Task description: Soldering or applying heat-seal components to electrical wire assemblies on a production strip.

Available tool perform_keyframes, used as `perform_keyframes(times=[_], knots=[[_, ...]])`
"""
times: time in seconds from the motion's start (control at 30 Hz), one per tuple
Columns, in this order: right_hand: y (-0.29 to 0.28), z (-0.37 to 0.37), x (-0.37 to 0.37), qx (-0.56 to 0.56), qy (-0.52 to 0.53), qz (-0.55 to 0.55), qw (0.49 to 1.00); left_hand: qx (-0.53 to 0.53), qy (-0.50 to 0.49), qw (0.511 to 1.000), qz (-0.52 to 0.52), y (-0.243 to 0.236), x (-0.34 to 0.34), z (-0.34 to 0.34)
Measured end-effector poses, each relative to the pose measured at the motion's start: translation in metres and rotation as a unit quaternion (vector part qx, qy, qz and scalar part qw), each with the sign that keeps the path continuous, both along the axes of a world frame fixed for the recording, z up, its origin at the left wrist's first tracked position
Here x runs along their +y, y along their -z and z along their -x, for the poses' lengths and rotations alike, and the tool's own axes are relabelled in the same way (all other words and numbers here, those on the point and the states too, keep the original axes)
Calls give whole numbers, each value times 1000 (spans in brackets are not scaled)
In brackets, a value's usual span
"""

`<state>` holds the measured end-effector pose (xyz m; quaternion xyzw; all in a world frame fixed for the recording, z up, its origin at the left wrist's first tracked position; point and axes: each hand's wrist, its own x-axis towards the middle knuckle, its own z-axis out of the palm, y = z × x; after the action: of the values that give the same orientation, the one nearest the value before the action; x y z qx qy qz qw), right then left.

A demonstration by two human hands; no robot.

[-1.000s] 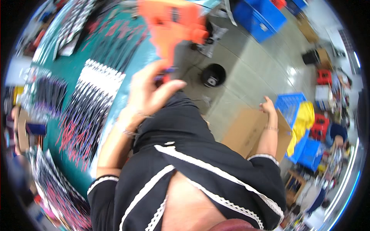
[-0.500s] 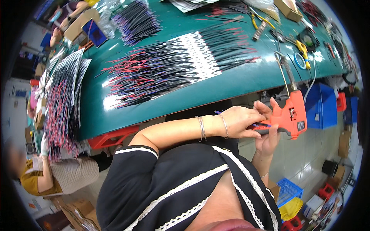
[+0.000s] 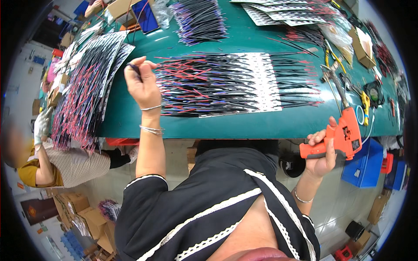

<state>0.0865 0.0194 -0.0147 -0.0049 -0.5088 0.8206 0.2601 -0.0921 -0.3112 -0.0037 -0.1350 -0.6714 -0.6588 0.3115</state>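
My left hand (image 3: 144, 90) is raised over the table, at the left end of a white sheet (image 3: 264, 82) of black, red and blue wires (image 3: 196, 85). Its fingers are closed on a small dark purplish bit of wire (image 3: 136, 71), mostly hidden by them. At the table's front edge on the right, my right hand (image 3: 321, 153) is closed round the grip of an orange soldering gun (image 3: 349, 132). The gun's long metal tip points away from me over the table.
More wire-filled sheets (image 3: 89, 82) overhang the table's left end, near a co-worker's gloved hand (image 3: 42, 126). A purple-black wire bundle (image 3: 200, 21) and a phone (image 3: 145, 16) lie at the back. Yellow-handled cutters (image 3: 365, 104) and a blue ring (image 3: 359, 115) lie right; a blue bin (image 3: 363, 167) stands below.
My left hand has left the soldering gun and swung far left to the wire ends, with the dark wire. My right hand still holds the gun, slightly lower right. The view has shifted.
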Motion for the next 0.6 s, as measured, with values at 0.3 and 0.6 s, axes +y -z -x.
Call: perform_keyframes(times=[0.3,0.6], knots=[[-10,43,-4,-31,16,-29,999,-95,-37,995,13,63,-29,13],[1,58,16,-20,-42,50,998,-127,-63,990,16,69,-26,9]])
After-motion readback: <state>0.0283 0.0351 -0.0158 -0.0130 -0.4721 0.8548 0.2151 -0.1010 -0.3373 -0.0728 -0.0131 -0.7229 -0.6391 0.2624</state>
